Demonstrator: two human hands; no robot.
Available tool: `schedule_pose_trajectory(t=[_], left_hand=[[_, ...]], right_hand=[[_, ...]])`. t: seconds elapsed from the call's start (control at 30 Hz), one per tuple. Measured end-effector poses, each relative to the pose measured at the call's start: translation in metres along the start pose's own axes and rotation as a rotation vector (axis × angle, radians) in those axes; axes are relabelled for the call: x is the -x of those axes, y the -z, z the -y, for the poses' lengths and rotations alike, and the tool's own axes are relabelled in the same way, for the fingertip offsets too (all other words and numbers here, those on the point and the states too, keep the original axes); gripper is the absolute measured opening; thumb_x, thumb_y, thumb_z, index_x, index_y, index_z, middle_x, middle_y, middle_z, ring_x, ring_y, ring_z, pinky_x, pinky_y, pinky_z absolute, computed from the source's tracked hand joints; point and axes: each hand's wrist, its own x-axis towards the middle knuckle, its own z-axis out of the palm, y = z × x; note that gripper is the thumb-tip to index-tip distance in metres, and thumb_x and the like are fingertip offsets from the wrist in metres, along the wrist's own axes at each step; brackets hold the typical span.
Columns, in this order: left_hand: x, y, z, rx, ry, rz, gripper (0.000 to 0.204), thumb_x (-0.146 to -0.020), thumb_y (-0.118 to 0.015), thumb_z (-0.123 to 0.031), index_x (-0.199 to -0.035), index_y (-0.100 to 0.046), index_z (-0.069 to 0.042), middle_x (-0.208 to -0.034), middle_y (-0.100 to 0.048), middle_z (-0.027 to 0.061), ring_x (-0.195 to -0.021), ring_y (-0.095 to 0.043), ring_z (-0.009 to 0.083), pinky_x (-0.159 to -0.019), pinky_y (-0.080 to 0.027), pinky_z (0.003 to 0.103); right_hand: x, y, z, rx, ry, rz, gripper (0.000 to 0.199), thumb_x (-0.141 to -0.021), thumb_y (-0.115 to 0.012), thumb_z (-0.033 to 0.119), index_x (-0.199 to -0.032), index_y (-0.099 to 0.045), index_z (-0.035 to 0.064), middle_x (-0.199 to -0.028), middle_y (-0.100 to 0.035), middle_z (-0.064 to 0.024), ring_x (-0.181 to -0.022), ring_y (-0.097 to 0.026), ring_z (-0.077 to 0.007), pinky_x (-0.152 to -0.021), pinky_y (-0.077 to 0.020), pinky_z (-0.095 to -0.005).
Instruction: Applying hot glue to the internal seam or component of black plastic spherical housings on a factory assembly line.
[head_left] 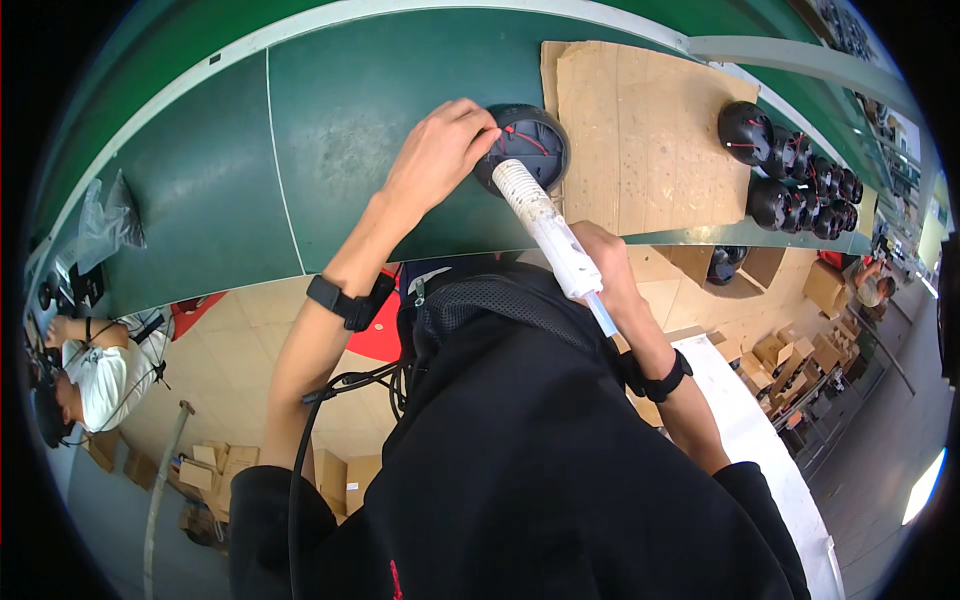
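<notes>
A round black plastic housing point(540, 140) with a red wire inside lies on the green bench near a cardboard sheet. My left hand point(440, 150) is closed at its left rim, thumb and fingertips by the red wire. In my right hand point(607, 262) is a white glue gun point(565, 250) with a ribbed, brown-stained front. A pale translucent stick point(602, 315) sticks out of its rear. The gun's front end reaches over the housing's near edge; its tip and the grip under my fingers are hidden.
The brown cardboard sheet point(650, 140) covers the bench at right, with several black round units point(745, 132) at its far side. Below the bench edge stands an open box point(765, 268). Plastic bags point(108, 222) lie far left. A person point(105, 380) is at left.
</notes>
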Motion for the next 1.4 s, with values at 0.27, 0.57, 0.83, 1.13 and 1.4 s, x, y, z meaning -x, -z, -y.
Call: schedule_pose_trajectory(t=[0.27, 0.57, 0.83, 1.13, 1.4], left_hand=[[-0.011, 0.001, 0.002, 0.029, 0.058, 0.096, 0.021, -0.096, -0.068, -0.018, -0.103, -0.073, 0.001, -0.104, -0.073, 0.0168, -0.092, -0.069, 0.0391, -0.082, -0.056, 0.043], [-0.009, -0.002, 0.004, 0.037, 0.067, 0.049, 0.018, -0.095, -0.069, -0.016, -0.102, -0.073, 0.000, -0.099, -0.074, 0.0172, -0.087, -0.070, 0.0385, -0.077, -0.056, 0.042], [-0.009, -0.001, 0.005, 0.011, 0.060, 0.057, 0.019, -0.095, -0.070, -0.016, -0.102, -0.073, 0.001, -0.098, -0.074, 0.0173, -0.086, -0.070, 0.0390, -0.076, -0.057, 0.042], [-0.005, 0.002, 0.004, 0.027, 0.094, 0.067, 0.017, -0.094, -0.071, -0.015, -0.102, -0.074, 0.000, -0.098, -0.073, 0.0140, -0.082, -0.072, 0.0307, -0.074, -0.057, 0.038], [0.028, 0.013, -0.007, 0.152, 0.101, 0.097, 0.013, -0.091, -0.072, -0.007, -0.102, -0.074, -0.001, -0.096, -0.072, 0.0117, -0.084, -0.071, 0.0296, -0.076, -0.057, 0.037]], right_hand=[[-0.001, -0.002, 0.009, 0.100, -0.050, 0.014, 0.028, -0.074, -0.076, 0.017, -0.089, -0.059, -0.0012, -0.080, -0.060, -0.0209, -0.077, -0.061, -0.0433, -0.065, -0.0482, -0.0488], [0.000, -0.003, 0.010, 0.131, -0.085, 0.007, 0.027, -0.074, -0.076, 0.016, -0.087, -0.060, -0.0006, -0.077, -0.061, -0.0208, -0.075, -0.062, -0.0426, -0.064, -0.0490, -0.0484], [0.001, -0.006, 0.009, 0.148, -0.102, 0.005, 0.026, -0.076, -0.077, 0.018, -0.084, -0.060, 0.0002, -0.075, -0.062, -0.0213, -0.073, -0.063, -0.0427, -0.062, -0.0495, -0.0476], [0.005, -0.004, 0.007, 0.152, -0.113, 0.007, 0.026, -0.076, -0.077, 0.017, -0.085, -0.060, -0.0010, -0.076, -0.063, -0.0228, -0.073, -0.064, -0.0435, -0.063, -0.0503, -0.0476], [0.003, -0.003, 0.005, 0.166, -0.115, -0.006, 0.026, -0.075, -0.077, 0.016, -0.087, -0.061, -0.0008, -0.077, -0.063, -0.0233, -0.074, -0.064, -0.0441, -0.064, -0.0507, -0.0475]])
